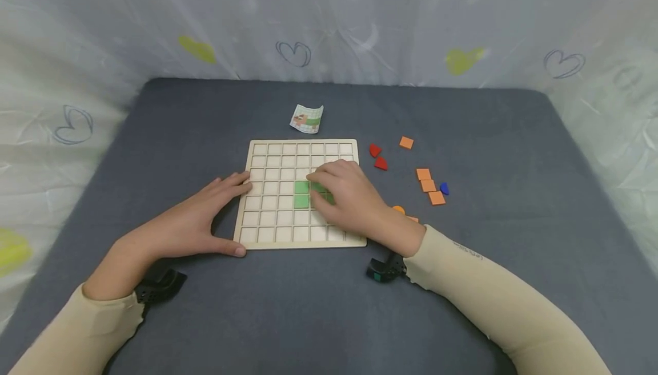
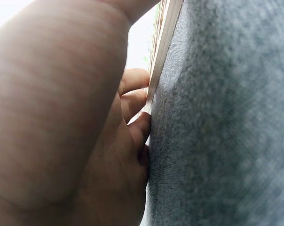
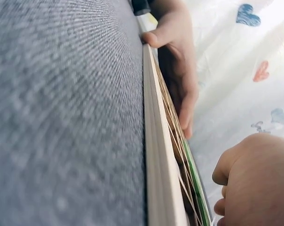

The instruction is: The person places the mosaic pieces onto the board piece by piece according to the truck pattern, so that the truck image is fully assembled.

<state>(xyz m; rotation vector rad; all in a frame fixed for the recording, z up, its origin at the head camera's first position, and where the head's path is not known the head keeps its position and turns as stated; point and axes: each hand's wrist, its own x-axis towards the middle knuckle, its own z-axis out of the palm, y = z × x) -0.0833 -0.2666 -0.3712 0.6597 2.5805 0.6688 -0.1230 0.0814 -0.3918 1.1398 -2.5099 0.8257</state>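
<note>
A pale wooden grid board lies flat on the table, several green square tiles in its cells right of the middle. My left hand rests along the board's left side, its thumb by the near corner and its fingertips at the edge. Over the right part of the board is my right hand, fingers bent, with a gap between thumb and forefinger through which green shows. In the right wrist view, that hand hovers above the board's edge; its palm side is partly hidden.
Right of the board lie red pieces, several orange squares, a blue piece and an orange round piece partly behind my right wrist. A small printed paper with a coloured grid picture sits beyond the board.
</note>
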